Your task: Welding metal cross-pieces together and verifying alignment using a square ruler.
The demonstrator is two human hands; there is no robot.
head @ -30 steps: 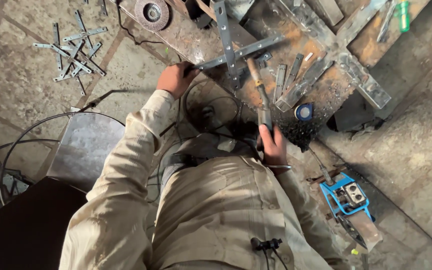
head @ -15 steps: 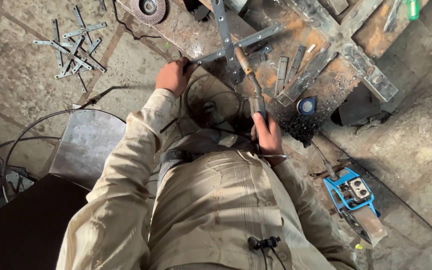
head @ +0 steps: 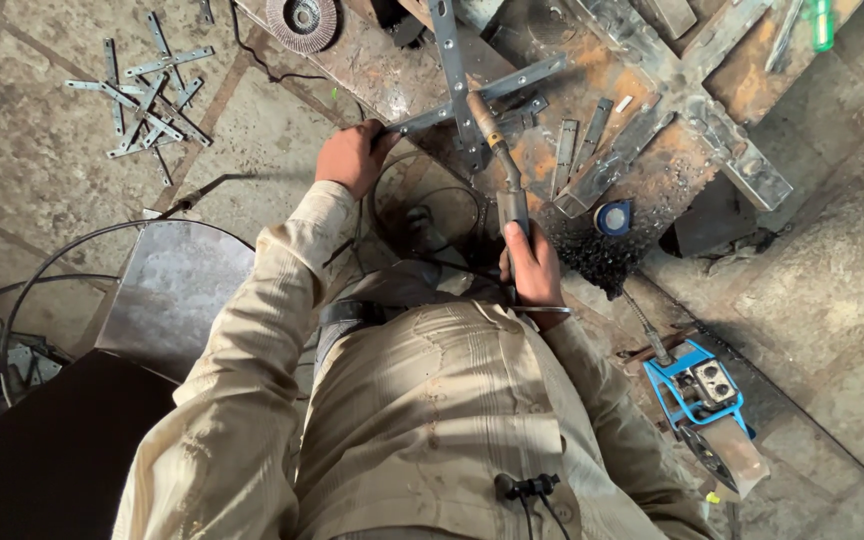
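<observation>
My left hand (head: 352,155) grips the near end of a flat perforated metal strip (head: 492,88) that lies crossed over a second strip (head: 450,70) on the rusty work plate (head: 372,70). My right hand (head: 532,265) is closed on the handle of a welding torch (head: 500,165). The torch's brass nozzle points at the spot where the two strips cross. My beige sleeves and shirt fill the lower middle of the view.
Several loose metal strips (head: 147,95) lie on the stone floor at upper left. A flap grinding disc (head: 302,20) sits at the plate's edge. Short metal pieces (head: 592,150) lie on the plate. A blue tool (head: 697,385) rests at lower right, a steel sheet (head: 177,290) at left.
The torch tip has moved forward from near my body to the crossing of the two strips. My left hand has kept its hold on the strip's end.
</observation>
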